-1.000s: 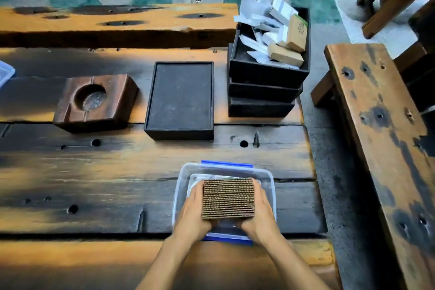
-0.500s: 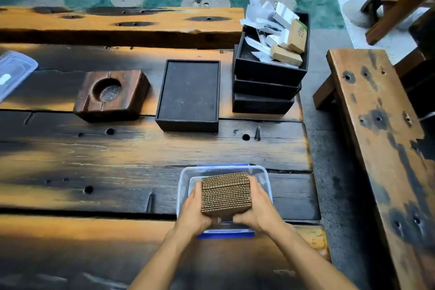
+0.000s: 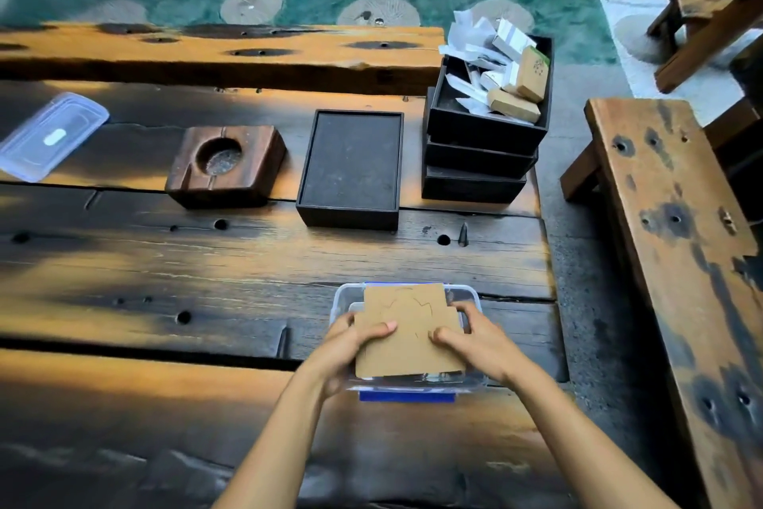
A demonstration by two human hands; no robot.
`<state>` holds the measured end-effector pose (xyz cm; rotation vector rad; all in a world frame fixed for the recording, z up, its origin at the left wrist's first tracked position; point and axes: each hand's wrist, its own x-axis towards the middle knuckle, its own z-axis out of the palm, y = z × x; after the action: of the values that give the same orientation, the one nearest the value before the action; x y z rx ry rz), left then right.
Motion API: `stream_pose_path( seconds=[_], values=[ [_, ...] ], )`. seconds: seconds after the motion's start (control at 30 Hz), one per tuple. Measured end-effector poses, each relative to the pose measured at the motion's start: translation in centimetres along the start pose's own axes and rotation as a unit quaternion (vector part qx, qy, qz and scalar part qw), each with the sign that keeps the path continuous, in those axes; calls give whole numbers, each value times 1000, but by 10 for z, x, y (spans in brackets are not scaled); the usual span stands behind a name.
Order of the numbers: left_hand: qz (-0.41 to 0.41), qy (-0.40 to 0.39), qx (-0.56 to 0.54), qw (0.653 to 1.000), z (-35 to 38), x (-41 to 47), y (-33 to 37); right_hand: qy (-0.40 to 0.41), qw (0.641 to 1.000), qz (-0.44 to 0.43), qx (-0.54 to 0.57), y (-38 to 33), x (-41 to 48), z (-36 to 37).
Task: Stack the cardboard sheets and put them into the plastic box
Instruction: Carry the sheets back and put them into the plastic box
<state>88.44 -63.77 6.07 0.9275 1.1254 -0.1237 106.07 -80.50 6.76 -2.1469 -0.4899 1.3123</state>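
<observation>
A stack of brown cardboard sheets (image 3: pixel 408 327) lies flat-side up, tilted, over the clear plastic box (image 3: pixel 472 298) with blue clips near the table's front edge. My left hand (image 3: pixel 351 347) grips the stack's left side, thumb on top. My right hand (image 3: pixel 475 337) holds its right side, thumb resting on the top sheet. The stack covers most of the box's opening, and its lower sheets are hidden under the top one.
The box's clear lid (image 3: pixel 51 135) lies at the far left. Behind stand a wooden ashtray block (image 3: pixel 225 166), a black tray (image 3: pixel 351 168) and stacked black trays (image 3: pixel 479 161) holding papers and small cartons. A wooden bench (image 3: pixel 677 244) stands to the right.
The stack has been turned from standing on edge, corrugated side up, to lying flat over the box. Both hands lowered with it, and the view shifted right so the lid shows.
</observation>
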Motion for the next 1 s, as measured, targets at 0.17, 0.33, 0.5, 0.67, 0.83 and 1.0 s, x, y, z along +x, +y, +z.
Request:
stream_pose_path(
  seconds=[0.17, 0.33, 0.5, 0.67, 0.83, 1.0],
  values=[
    [-40, 18, -66, 997, 10, 15, -24, 122, 980, -29, -154, 14, 1, 7],
    [-31, 52, -67, 996, 32, 44, -34, 134, 986, -11, -99, 34, 3, 6],
    [4, 71, -60, 996, 53, 64, -41, 146, 979, -61, -126, 45, 3, 11],
    [61, 115, 38, 991, 59, 62, -41, 124, 963, -122, -208, 57, 8, 14],
    [142, 115, 132, 974, 59, 59, -40, 92, 924, -170, -331, 54, 19, 17],
    [160, 104, 276, 942, 55, 62, -42, 66, 911, -149, -380, 49, 24, 17]
  ],
)
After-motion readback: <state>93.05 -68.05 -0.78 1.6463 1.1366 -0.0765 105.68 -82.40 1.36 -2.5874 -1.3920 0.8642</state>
